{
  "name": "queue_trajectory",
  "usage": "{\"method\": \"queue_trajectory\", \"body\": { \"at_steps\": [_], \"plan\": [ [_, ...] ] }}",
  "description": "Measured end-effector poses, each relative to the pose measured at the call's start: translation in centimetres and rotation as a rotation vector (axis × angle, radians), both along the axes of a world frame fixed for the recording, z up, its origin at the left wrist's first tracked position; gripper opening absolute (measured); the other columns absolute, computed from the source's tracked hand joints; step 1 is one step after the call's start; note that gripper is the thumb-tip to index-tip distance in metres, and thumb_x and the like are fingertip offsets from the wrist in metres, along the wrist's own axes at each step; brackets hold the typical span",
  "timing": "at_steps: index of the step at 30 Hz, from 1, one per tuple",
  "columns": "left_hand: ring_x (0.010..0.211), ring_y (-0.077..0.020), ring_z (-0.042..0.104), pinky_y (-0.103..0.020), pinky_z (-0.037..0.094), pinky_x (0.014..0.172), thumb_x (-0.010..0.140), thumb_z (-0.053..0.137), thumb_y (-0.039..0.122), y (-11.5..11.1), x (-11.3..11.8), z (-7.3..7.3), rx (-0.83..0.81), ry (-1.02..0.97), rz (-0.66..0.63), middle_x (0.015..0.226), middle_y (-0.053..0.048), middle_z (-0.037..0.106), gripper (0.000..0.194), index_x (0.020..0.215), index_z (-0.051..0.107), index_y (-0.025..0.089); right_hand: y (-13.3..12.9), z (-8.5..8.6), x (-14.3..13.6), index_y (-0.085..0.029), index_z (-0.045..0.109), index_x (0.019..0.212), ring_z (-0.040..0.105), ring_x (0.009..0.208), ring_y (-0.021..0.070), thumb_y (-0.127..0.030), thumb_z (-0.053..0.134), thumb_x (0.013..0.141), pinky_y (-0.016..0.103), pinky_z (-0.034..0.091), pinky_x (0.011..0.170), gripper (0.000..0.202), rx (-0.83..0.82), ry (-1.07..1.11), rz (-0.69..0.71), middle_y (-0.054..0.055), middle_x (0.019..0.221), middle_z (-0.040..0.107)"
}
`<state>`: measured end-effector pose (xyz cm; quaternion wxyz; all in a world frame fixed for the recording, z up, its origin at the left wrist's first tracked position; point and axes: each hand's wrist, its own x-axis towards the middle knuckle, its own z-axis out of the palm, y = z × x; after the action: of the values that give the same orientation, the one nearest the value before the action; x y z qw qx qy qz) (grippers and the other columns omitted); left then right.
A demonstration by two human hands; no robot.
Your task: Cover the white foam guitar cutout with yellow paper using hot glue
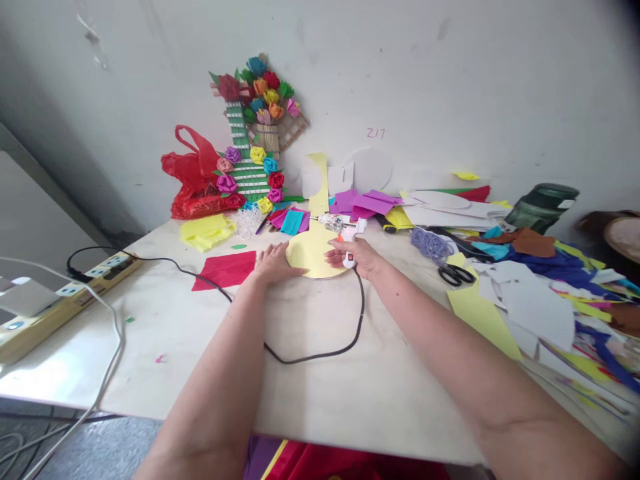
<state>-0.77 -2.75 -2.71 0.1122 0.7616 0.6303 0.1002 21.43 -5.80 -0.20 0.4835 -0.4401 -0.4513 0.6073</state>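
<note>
A round pale-yellow paper disc [313,257] lies flat in the middle of the table. At its left edge rests my left hand [275,262], fingers stretched out, with the thumb on the disc. My right hand [363,257] is wrapped round a white hot glue gun [350,253] over the disc's right side. From the glue gun's handle a black cord [361,313] loops across the table toward the left. A red paper piece [223,270] lies just left of my left hand.
Paper flower crafts [250,133] and a red plastic bag [197,173] stand against the wall. Scissors [456,274], purple yarn [431,245], paper scraps [535,300] and a dark green bottle [543,210] are at right. A power strip [75,300] runs along the left edge.
</note>
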Motion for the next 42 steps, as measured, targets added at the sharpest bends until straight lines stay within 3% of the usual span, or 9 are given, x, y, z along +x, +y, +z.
{"method": "queue_trajectory", "body": {
  "at_steps": [5, 12, 18, 22, 30, 38, 42],
  "plan": [
    [0.136, -0.0281, 0.004, -0.047, 0.003, 0.107, 0.061, 0.052, 0.069, -0.2, 0.3, 1.1, -0.105, -0.023, -0.002, 0.148, -0.009, 0.016, 0.105, 0.143, 0.009, 0.018, -0.3, -1.0, -0.5, -0.011, 0.058, 0.081, 0.066, 0.058, 0.0182, -0.024, 0.071, 0.064, 0.027, 0.054, 0.056, 0.025, -0.007, -0.018, -0.009, 0.011, 0.067, 0.069],
    [0.134, -0.0325, -0.005, -0.051, 0.004, 0.106, 0.057, 0.053, 0.073, 0.4, 1.8, 1.0, -0.095, -0.025, 0.184, 0.149, -0.009, 0.002, 0.116, 0.143, -0.001, 0.018, -0.5, -1.2, -0.8, -0.012, 0.059, 0.080, 0.065, 0.054, 0.0168, -0.026, 0.073, 0.062, 0.025, 0.053, 0.052, 0.027, 0.013, -0.032, -0.066, 0.008, 0.063, 0.069],
    [0.133, -0.0318, -0.012, -0.053, -0.003, 0.105, 0.051, 0.055, 0.075, 0.0, 2.6, 0.0, -0.006, 0.052, 0.051, 0.149, -0.007, 0.000, 0.123, 0.143, -0.003, 0.016, -0.8, -0.7, -1.2, -0.012, 0.059, 0.076, 0.064, 0.051, 0.0146, -0.027, 0.073, 0.062, 0.023, 0.052, 0.050, 0.025, 0.002, -0.066, -0.082, 0.007, 0.060, 0.068],
    [0.133, -0.0318, -0.013, -0.054, -0.004, 0.104, 0.055, 0.049, 0.076, 0.1, 2.1, -0.4, 0.001, 0.108, -0.013, 0.149, -0.006, 0.000, 0.117, 0.144, 0.001, 0.016, -0.7, -0.3, -1.1, -0.012, 0.060, 0.078, 0.063, 0.050, 0.0146, -0.028, 0.073, 0.061, 0.023, 0.051, 0.050, 0.027, -0.004, -0.079, -0.054, 0.006, 0.060, 0.068],
    [0.134, -0.0312, -0.009, -0.054, -0.004, 0.104, 0.057, 0.045, 0.078, -0.2, 2.0, -0.1, -0.025, 0.177, -0.072, 0.149, -0.008, -0.004, 0.116, 0.143, 0.001, 0.015, 0.9, 0.5, 0.0, -0.013, 0.062, 0.078, 0.061, 0.045, 0.0130, -0.026, 0.071, 0.062, 0.020, 0.046, 0.043, 0.023, 0.027, -0.169, -0.052, 0.005, 0.057, 0.066],
    [0.135, -0.0306, -0.003, -0.051, -0.003, 0.105, 0.054, 0.049, 0.078, -0.2, 1.9, -0.4, 0.003, 0.173, -0.109, 0.148, -0.015, -0.005, 0.121, 0.143, 0.002, 0.011, 2.5, 0.0, 0.9, -0.014, 0.060, 0.066, 0.060, 0.053, 0.0113, -0.016, 0.068, 0.060, 0.023, 0.053, 0.053, 0.010, 0.156, -0.065, -0.407, 0.000, 0.059, 0.061],
    [0.136, -0.0261, 0.002, -0.042, 0.001, 0.108, 0.055, 0.053, 0.075, -0.4, 1.9, -0.3, 0.037, 0.120, -0.129, 0.148, -0.017, 0.000, 0.121, 0.143, 0.001, 0.010, 2.0, -0.1, 0.8, -0.015, 0.060, 0.066, 0.059, 0.054, 0.0109, -0.014, 0.066, 0.062, 0.024, 0.053, 0.056, 0.008, 0.121, -0.068, -0.436, 0.001, 0.061, 0.061]
  ]
}}
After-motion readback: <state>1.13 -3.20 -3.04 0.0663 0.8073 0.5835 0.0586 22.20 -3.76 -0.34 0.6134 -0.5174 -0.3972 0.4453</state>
